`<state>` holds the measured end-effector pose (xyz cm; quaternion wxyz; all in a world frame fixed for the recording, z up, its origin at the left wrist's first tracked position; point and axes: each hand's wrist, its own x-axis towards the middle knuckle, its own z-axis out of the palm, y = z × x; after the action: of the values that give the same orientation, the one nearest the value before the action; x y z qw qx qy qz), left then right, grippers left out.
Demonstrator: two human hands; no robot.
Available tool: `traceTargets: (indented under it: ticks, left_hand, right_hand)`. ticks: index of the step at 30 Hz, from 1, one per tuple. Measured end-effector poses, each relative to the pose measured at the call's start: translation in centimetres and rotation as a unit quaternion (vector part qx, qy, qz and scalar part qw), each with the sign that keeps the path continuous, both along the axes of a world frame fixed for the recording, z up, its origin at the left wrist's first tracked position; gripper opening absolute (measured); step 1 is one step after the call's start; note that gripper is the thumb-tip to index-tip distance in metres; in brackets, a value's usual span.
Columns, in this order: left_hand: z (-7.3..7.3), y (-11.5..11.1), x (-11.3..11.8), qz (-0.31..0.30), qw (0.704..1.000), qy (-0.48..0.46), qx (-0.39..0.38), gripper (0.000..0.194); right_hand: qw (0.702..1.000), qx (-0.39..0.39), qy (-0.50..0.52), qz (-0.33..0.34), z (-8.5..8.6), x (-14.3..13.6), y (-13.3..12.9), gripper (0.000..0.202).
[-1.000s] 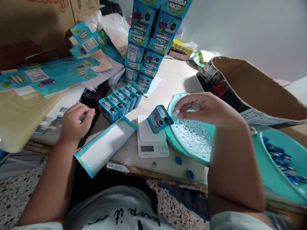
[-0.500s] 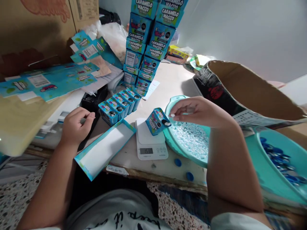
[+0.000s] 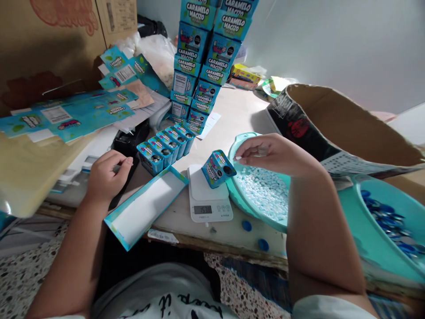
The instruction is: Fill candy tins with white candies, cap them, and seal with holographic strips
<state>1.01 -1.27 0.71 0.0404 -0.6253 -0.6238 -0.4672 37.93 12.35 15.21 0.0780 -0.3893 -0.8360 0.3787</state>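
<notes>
Blue box w/ white txt, rnd opening

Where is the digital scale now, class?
In the head view, the scale sits below centre, between the tray at left and the pellet-filled basin at right.

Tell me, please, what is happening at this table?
A person's right hand pinches a small white piece above the turquoise basin of pale pieces, close to the round opening of a blue box. That box is on the white scale. The left hand is loosely curled, with nothing visible in it, near the row of five small boxes and the long shallow tray.
</notes>
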Motion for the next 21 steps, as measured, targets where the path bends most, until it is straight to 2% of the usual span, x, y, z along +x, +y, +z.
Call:
traceTargets:
  ticks: [15, 18, 21]
  left_hand:
    - [-0.1, 0.1, -0.1, -0.007, 1.0, 0.002, -0.025, 0.029]
    - [-0.4, 0.2, -0.2, -0.005, 1.0, 0.007, -0.02, 0.028]
    - [-0.7, 0.4, -0.2, -0.016, 1.0, 0.004, -0.027, 0.027]
  right_hand:
    - [0.999, 0.031, -0.016, -0.02, -0.7, 0.2, 0.5, 0.034]
    - [0.996, 0.087, 0.001, -0.032, 0.5, -0.1, 0.1, 0.029]
    - [0.98, 0.195, 0.045, -0.016, 2.5, -1.3, -2.5, 0.017]
